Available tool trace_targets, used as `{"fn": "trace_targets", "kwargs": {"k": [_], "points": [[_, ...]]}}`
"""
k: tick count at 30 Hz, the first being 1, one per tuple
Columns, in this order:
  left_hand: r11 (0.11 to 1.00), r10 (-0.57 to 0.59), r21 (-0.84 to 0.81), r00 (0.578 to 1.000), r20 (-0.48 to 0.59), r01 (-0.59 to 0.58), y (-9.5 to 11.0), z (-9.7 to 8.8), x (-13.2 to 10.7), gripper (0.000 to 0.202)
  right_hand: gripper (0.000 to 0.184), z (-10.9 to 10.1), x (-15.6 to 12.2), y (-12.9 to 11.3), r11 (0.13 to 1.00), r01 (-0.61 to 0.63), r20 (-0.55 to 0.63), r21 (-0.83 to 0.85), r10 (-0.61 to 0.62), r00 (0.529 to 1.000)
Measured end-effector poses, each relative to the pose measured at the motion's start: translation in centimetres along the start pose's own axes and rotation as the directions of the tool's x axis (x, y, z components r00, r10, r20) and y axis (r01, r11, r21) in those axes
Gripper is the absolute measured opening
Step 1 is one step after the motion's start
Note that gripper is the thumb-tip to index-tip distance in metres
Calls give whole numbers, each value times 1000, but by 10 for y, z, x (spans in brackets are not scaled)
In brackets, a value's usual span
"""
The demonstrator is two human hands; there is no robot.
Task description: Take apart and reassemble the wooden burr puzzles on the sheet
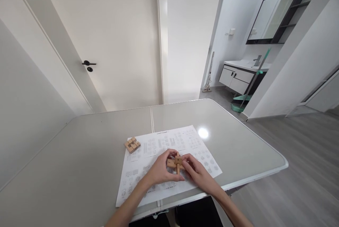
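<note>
One interlocked wooden assembly positioned over right half of printed sheet; contact with sheet cannot be determined. Assembly: square-faced block at center, round peg pointing toward person, flat bar extending left. Left hand: fingers and thumb curved around assembly from left, closed on it, thumb at near end of peg. Right hand: fingertips and thumb pinching assembly at right side. Wooden block cluster: resting at far left corner of sheet, apart from hands. Sheet: flat on glossy table.
</note>
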State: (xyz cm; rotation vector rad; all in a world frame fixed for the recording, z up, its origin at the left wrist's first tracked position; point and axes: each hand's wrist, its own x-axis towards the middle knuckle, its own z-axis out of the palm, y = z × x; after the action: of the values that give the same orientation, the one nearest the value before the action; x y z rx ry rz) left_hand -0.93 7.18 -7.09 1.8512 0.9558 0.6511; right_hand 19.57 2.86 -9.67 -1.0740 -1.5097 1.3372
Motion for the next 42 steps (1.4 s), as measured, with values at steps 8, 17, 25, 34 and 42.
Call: {"fn": "trace_targets", "kwargs": {"k": [8, 17, 25, 34, 42], "points": [[998, 58, 22, 997, -41, -57, 2, 3, -4, 74, 40, -2, 1, 2, 999, -38, 6, 23, 38, 999], [990, 69, 128, 995, -69, -59, 9, 5, -12, 79, 51, 6, 9, 7, 978, -108, -74, 181, 123, 990], [981, 100, 179, 991, -92, -82, 15, 2, -18, 81, 48, -1, 3, -23, 962, -84, -69, 260, 106, 992], [960, 139, 263, 980, -143, -98, 19, -4, -26, 85, 44, -34, 4, -11, 991, -51, -348, -124, 5, 937], [930, 223, 317, 971, -91, -184, 36, -2, -29, 91, 31, -22, -1, 28, 827, -71, -330, -558, -142, 933]]}}
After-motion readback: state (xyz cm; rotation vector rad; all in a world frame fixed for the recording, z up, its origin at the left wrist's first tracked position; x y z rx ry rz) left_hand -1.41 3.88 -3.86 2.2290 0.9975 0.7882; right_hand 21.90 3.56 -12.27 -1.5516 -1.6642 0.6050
